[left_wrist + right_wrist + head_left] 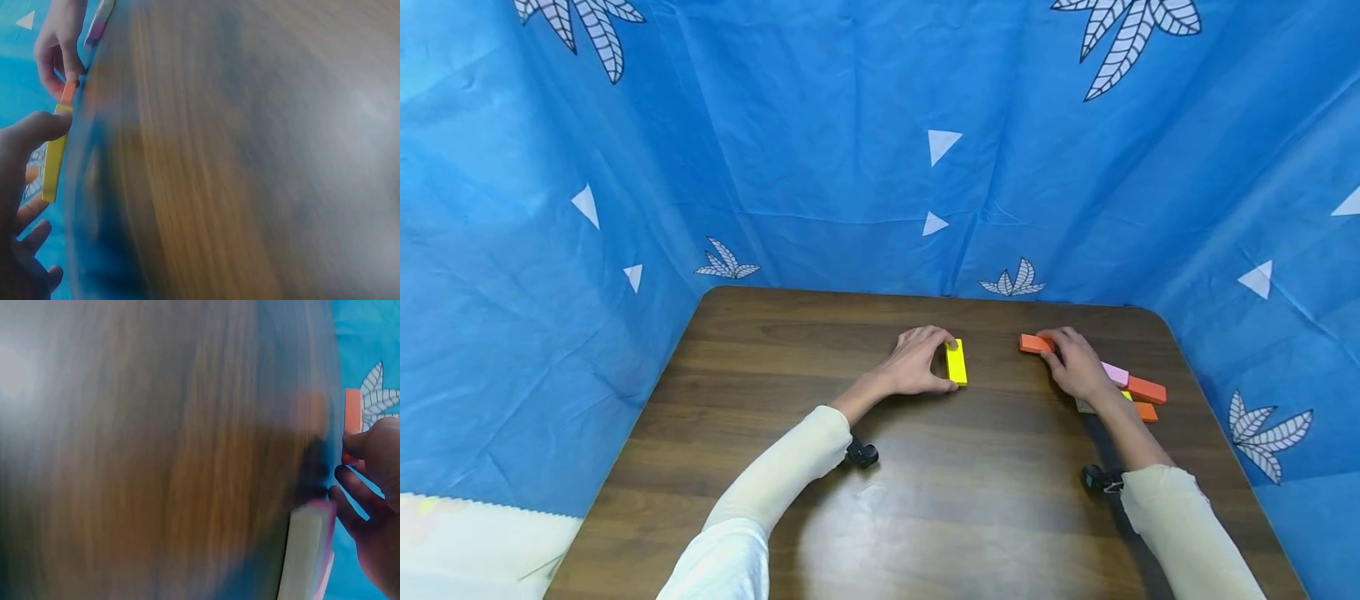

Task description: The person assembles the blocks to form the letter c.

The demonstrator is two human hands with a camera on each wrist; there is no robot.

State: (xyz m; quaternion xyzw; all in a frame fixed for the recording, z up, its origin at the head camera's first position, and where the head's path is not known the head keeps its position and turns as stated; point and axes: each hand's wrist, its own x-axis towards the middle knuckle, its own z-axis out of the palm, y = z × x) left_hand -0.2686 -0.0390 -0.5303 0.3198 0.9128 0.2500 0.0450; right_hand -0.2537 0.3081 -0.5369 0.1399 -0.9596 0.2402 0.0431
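Dark wood-grain table [970, 492] fills the near and middle ground, a bright glare patch on its near part. Near left, beyond the table edge, lies a strip of whitish material [482, 542].

Two pale sleeves come in from the near side: left sleeve [790, 467] slanting up from the near left, right sleeve [1187, 525] from the near right. Small black device at each wrist, one at the left [862, 455], one at the right [1097, 478].

Right part of table, partly hidden by the right forearm: a cluster of blocks set close together. Orange block [1146, 412] nearest, a sliver of yellow [1127, 396] beside it, red-orange block [1147, 390] at the right, pink block [1115, 374] farther back, a greyish block [1084, 407] just left of the forearm. Exact count not clear behind the arm.

Middle of table, toward the far side: left hand [917, 362] grips a yellow block [957, 365] by its two ends, thumb on the near end, fingertip on the far end; long side runs near to far. Whether it touches the wood, cannot tell.

Right of it, well apart: right hand [1078, 367] pinches a small orange-red block [1033, 343] at its right end between thumb and finger; free end points left, toward the yellow block.

Farthest: blue cloth [820, 150] behind the table and along both sides, printed with white triangles and leaf sprigs.
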